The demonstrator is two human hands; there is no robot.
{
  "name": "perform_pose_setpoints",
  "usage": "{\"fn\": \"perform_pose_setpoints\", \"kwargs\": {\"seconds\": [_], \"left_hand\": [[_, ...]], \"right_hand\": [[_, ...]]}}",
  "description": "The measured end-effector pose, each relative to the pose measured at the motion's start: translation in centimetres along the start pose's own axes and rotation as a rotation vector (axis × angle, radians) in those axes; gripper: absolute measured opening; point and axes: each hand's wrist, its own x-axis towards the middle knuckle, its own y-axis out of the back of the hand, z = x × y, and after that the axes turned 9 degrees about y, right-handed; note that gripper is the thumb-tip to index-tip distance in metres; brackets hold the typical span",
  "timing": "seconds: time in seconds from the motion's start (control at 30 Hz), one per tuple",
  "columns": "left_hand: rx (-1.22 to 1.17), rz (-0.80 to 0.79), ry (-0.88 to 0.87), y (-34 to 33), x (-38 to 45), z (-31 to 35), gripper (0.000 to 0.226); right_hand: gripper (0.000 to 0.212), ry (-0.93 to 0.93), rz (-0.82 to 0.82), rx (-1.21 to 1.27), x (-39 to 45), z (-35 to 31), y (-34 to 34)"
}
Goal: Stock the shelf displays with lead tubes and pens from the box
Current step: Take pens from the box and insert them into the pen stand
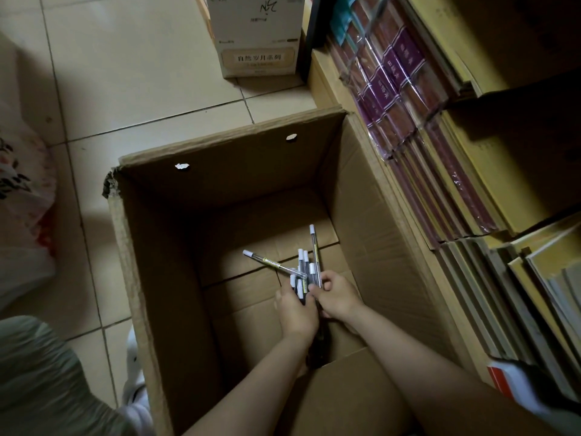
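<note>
A large open cardboard box (pixel 176 278) stands on the floor, nearly empty inside. Both my arms reach down to its bottom. My left hand (pixel 295 313) and my right hand (pixel 338 297) are together, closed around a bundle of slim clear lead tubes (pixel 303 265) with white caps. The tubes fan out upward from my fingers. One lead tube (pixel 273 263) sticks out to the left and another (pixel 315 253) points up longer than the rest. My hands hide the tubes' lower ends.
A wooden shelf (pixel 327 86) runs along the right, packed with wrapped purple and red notebooks (pixel 396 89) and yellow-edged books (pixel 503 190). A white printed carton (pixel 257 36) stands on the tiled floor behind the box. A floral bag (pixel 22 196) lies at left.
</note>
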Motion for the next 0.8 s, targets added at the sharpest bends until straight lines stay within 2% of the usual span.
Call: {"fn": "perform_pose_setpoints", "kwargs": {"seconds": [0.13,0.2,0.37,0.53,0.67,0.8], "left_hand": [[-0.047,-0.135,-0.044,0.2,0.4,0.7,0.030],[-0.006,-0.175,-0.071,0.1,0.4,0.8,0.031],[0.106,-0.293,-0.110,0.7,0.7,1.1,0.035],[0.064,-0.471,-0.057,2.7,-1.0,2.5,0.025],[-0.175,-0.539,0.006,5.6,-2.9,6.0,0.017],[-0.170,-0.553,-0.031,10.1,-5.7,10.3,0.018]], "right_hand": [[0.008,0.037,0.054,-0.093,0.1,-0.2,0.9],[0.006,0.058,0.073,-0.149,-0.1,-0.2,1.4],[0.017,0.092,0.094,-0.213,-1.1,-0.8,2.7],[0.014,0.167,0.109,-0.164,-3.6,-2.3,4.4],[0.015,0.260,0.163,-0.105,-6.9,-5.4,6.0],[0.023,0.311,0.188,0.091,-11.5,-9.7,7.9]]}}
